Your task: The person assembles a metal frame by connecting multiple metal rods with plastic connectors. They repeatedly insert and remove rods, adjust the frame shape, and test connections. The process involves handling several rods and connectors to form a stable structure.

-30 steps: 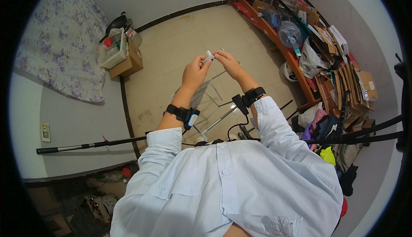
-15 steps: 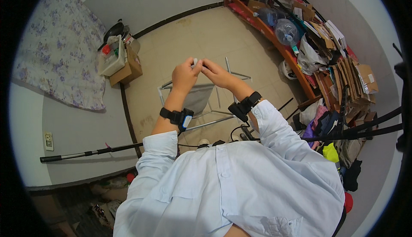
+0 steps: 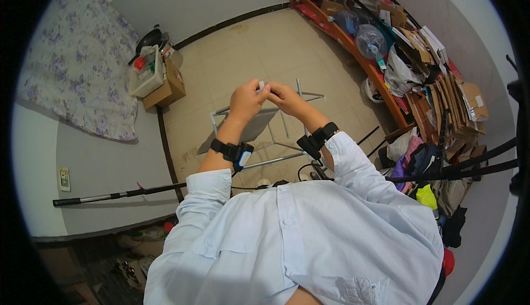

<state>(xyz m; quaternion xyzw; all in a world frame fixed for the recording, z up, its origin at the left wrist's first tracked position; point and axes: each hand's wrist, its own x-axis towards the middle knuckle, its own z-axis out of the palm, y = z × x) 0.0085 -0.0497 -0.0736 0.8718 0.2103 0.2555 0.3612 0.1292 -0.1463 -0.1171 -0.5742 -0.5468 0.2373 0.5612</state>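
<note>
Both my hands are raised in front of me, their fingers nearly touching, above a metal tube frame on the floor. My left hand is closed on a small light grey piece, whose end sticks up by the thumb. Bent fingers close my right hand beside that piece; what they pinch, if anything, is hidden. Below the hands a flat grey panel or cloth lies across the frame, partly covered by my left forearm. Each wrist carries a black strap with a small device.
At the left, a white bin and a cardboard box stand by a floral curtain. A wooden rack on the right holds bottles and flattened cardboard. Clothes are heaped nearer. A black pole lies left of me.
Both hands have shifted slightly right and toward me, still together. More of the grey panel now shows to the left of my left forearm.
</note>
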